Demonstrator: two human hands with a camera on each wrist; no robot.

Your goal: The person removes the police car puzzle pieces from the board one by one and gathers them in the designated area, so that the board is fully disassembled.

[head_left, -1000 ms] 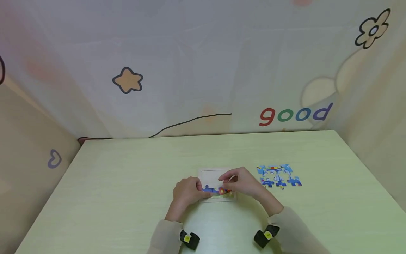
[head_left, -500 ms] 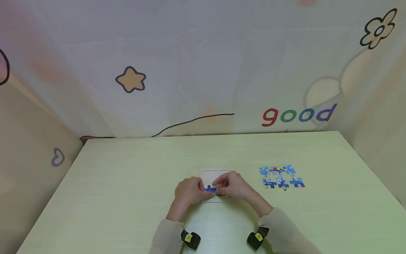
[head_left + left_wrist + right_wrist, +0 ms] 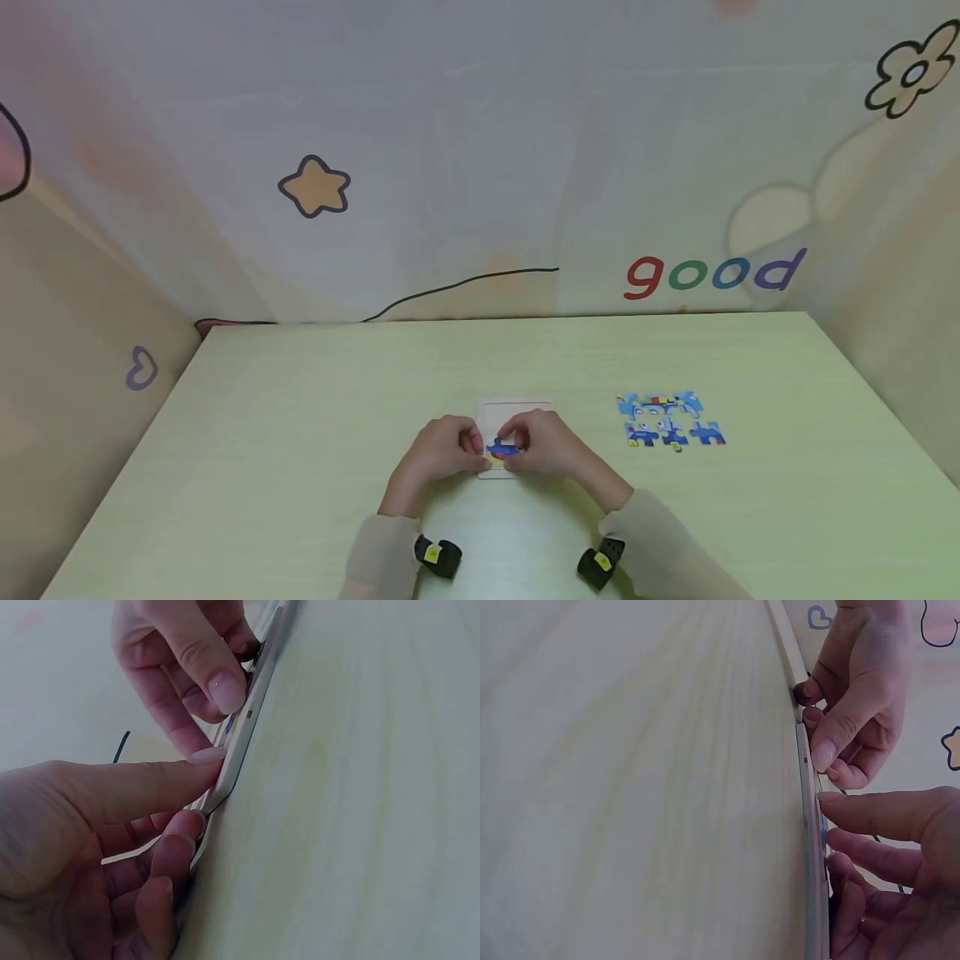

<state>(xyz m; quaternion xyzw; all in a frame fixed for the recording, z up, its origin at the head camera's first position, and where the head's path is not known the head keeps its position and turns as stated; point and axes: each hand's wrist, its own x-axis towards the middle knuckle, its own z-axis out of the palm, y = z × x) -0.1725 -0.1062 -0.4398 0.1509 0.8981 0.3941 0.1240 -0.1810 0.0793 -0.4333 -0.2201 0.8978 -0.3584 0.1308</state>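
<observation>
A small white puzzle tray (image 3: 525, 404) lies on the table with blue and red jigsaw puzzle pieces (image 3: 501, 448) along its lower part. My left hand (image 3: 438, 450) grips the tray's left edge; in the left wrist view its thumb (image 3: 202, 769) lies over the rim, with the other fingers bent beside it. Over the tray, my right hand (image 3: 543, 442) has thumb and forefinger on either side of a blue puzzle piece and seems to pinch it. That hand hides the tray's right part. In the right wrist view, its thumb (image 3: 847, 806) touches near the rim.
Several loose blue puzzle pieces (image 3: 663, 417) lie in two rows on the table to the right of the tray. The pale wooden table (image 3: 300, 400) meets a printed cloth backdrop (image 3: 450, 167) at its far edge. Each wrist wears a black camera (image 3: 596, 567).
My right hand has moved left over the tray, from its right part to the blue piece. My left thumb has drawn back from the pieces to the tray's left edge.
</observation>
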